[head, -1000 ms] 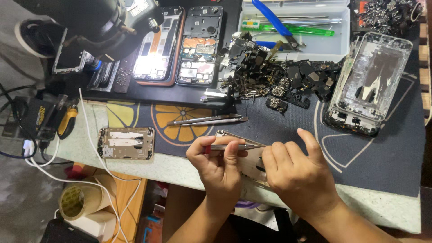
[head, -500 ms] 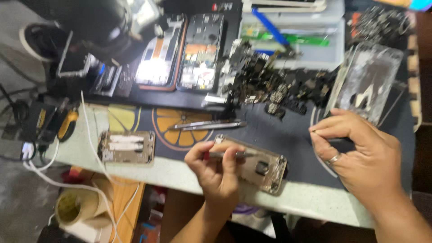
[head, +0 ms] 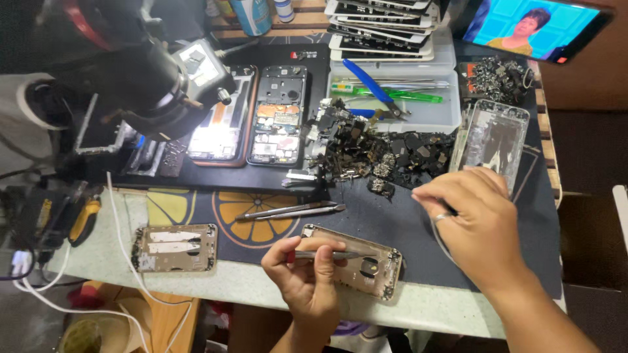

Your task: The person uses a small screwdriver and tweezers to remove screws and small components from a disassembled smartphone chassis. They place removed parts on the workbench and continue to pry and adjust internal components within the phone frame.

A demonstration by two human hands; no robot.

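Phone frame at near table edge, already stripped to shell; left hand pinching tweezers over it; right hand curled above mat, pinch contents unclear; parts pile far; small bits possibly left inside.

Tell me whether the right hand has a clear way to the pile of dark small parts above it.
Probably yes. The right hand hovers over bare mat just below the pile of dark small parts, with nothing between them. The left hand with its tweezers sits lower, out of the way.

pale worktop, dark mat, brown floor
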